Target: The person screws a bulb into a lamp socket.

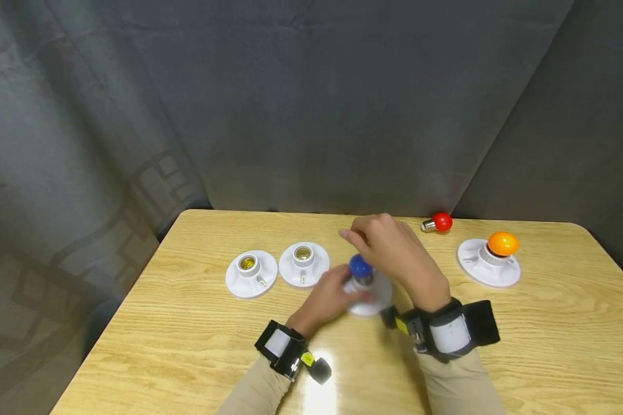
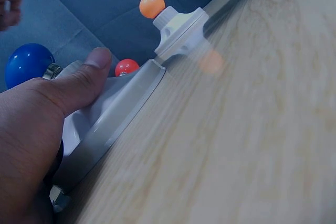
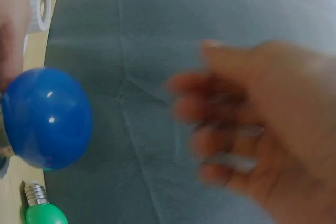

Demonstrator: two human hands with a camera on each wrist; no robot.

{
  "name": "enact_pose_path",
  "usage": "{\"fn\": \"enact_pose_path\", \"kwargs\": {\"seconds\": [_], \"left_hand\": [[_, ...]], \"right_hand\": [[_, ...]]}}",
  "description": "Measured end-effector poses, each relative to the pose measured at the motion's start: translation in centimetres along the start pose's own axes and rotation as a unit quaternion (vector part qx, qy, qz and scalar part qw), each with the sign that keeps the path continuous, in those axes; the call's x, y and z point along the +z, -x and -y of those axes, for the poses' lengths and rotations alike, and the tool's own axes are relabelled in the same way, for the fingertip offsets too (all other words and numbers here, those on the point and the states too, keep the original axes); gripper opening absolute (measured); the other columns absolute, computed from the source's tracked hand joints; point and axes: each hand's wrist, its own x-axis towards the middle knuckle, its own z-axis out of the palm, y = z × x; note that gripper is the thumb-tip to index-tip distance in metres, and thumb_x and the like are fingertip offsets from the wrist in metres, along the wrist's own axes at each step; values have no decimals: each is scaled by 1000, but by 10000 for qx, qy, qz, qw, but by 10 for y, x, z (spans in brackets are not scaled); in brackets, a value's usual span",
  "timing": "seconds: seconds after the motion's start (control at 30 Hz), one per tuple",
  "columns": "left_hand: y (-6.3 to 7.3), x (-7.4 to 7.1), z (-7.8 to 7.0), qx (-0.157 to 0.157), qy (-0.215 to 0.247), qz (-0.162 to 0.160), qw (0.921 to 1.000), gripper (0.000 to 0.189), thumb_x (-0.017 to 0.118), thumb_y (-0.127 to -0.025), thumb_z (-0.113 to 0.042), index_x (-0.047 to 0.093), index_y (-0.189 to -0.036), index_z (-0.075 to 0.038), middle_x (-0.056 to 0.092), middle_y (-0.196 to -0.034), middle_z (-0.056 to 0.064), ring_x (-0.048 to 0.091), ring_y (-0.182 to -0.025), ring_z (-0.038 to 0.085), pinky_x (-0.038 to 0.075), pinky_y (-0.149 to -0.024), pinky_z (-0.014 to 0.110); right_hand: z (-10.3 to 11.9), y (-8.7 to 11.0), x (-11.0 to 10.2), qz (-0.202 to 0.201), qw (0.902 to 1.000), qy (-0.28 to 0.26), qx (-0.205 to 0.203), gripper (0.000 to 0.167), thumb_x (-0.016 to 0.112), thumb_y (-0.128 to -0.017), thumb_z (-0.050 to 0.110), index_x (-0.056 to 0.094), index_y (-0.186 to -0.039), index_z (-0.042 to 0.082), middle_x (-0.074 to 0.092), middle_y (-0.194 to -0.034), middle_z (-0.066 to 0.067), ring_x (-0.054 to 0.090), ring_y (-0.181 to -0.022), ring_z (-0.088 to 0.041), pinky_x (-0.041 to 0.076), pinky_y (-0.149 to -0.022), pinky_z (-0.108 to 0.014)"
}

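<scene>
A blue bulb point(image 1: 360, 266) stands in a round white lamp holder point(image 1: 370, 297) on the table. My left hand point(image 1: 331, 298) grips that lamp holder from the left, its thumb point(image 2: 86, 80) lying over the base in the left wrist view. Just above and behind the bulb is my right hand point(image 1: 389, 242), blurred and apart from it. Its fingers point(image 3: 215, 103) are loosely bent with nothing between them. In the right wrist view some of the bulb's metal screw cap shows outside the socket.
Two white lamp holders without bulbs, one left point(image 1: 251, 274) and one nearer point(image 1: 304, 266), sit beside my left hand. To the right stands a lamp holder point(image 1: 488, 274) with an orange bulb point(image 1: 503, 244). A red bulb point(image 1: 442, 222) and a green bulb point(image 3: 44, 214) lie loose.
</scene>
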Motion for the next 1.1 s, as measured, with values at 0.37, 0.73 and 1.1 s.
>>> {"fn": "enact_pose_path", "kwargs": {"seconds": [0.37,0.73,1.1], "left_hand": [[-1,0,0,180,15,-91,9998,49,73,-80,-52,58,-124,-38,67,-117,-14,63,-106,4,51,-92,28],[1,0,-2,-114,-16,-120,9999,55,77,-73,-56,62,-119,-31,67,-113,-10,62,-102,7,50,-90,30],[0,1,-1,-136,16,-80,9999,57,76,-73,-58,61,-121,-32,67,-117,-10,62,-107,8,50,-95,34]], "right_hand": [[-6,-3,8,-2781,8979,-779,-3322,42,53,-91,16,43,-51,16,36,-46,8,27,-43,-3,19,-41,-17],[7,-12,16,-6929,6716,-1083,-2387,57,42,-97,20,33,-43,3,26,-37,-9,16,-34,-24,8,-45,-28],[11,-12,7,-6885,7175,-447,-956,39,52,-91,20,48,-63,-6,41,-64,-21,34,-69,-39,21,-75,-39]]}}
